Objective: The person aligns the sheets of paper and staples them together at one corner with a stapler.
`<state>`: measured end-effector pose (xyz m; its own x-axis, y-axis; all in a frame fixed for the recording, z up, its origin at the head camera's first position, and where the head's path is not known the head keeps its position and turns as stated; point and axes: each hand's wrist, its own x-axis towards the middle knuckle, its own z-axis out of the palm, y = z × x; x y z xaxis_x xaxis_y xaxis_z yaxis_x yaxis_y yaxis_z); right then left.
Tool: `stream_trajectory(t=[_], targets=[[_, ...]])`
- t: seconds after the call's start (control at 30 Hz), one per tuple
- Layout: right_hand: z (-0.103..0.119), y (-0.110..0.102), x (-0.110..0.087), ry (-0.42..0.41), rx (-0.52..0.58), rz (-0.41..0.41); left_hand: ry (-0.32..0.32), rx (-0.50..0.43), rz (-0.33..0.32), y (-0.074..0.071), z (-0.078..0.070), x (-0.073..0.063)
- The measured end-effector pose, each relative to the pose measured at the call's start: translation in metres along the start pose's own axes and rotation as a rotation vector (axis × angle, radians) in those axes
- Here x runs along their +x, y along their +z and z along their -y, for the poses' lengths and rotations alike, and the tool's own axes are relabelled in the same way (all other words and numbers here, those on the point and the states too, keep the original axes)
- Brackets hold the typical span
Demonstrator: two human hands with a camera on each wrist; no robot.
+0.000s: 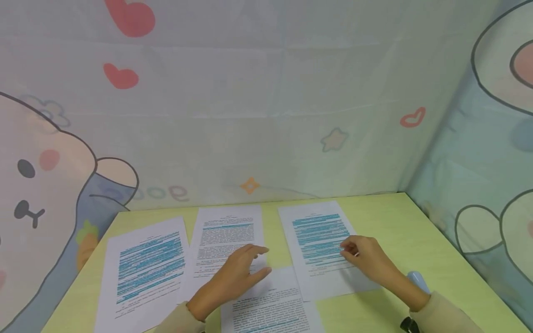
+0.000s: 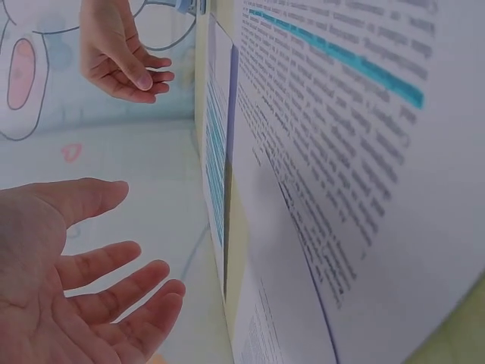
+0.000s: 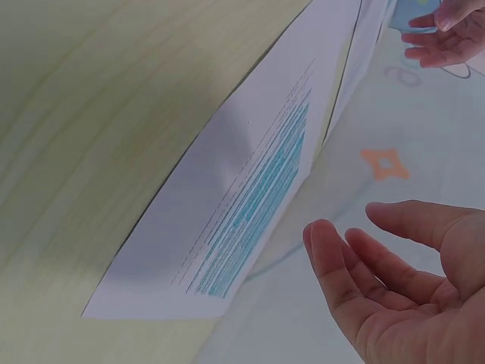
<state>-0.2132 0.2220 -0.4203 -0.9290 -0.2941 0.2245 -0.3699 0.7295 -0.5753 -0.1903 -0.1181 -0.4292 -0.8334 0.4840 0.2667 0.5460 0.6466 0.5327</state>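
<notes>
Several printed sheets of paper with blue highlighted lines lie on the table. My left hand (image 1: pixel 235 275) is raised over the middle sheet (image 1: pixel 229 236) and the front sheet (image 1: pixel 266 305), fingers spread and nothing in them. In the left wrist view that hand (image 2: pixel 98 280) shows its bare palm, thumb apart from the fingers. My right hand (image 1: pixel 368 259) hovers over the right sheet (image 1: pixel 320 249), its fingers loosely bent. The right wrist view shows this hand (image 3: pixel 402 280) holding nothing, with a gap between thumb and fingers. The front sheet overlaps the edges of the middle and right sheets.
At the left lies another heavily highlighted sheet (image 1: pixel 145 273). A light blue object (image 1: pixel 418 280) sits on the yellow table (image 1: pixel 383 212), partly hidden behind the right forearm. Cartoon-printed cloth (image 1: pixel 266 92) hangs along the table's back and sides.
</notes>
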Motion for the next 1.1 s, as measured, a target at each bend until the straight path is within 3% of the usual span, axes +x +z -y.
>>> stream_trajectory(t=[0.33, 0.7, 1.1], targets=[[-0.003, -0.005, 0.005, -0.015, -0.01, 0.039, -0.031, -0.051, 0.022, 0.006, 0.001, 0.01], [-0.008, -0.011, 0.012, 0.001, -0.04, 0.046, -0.114, -0.162, 0.064, 0.011, -0.006, 0.025], [-0.009, -0.017, 0.023, 0.064, -0.065, 0.075, -0.171, -0.282, 0.066, 0.021, -0.007, 0.035]])
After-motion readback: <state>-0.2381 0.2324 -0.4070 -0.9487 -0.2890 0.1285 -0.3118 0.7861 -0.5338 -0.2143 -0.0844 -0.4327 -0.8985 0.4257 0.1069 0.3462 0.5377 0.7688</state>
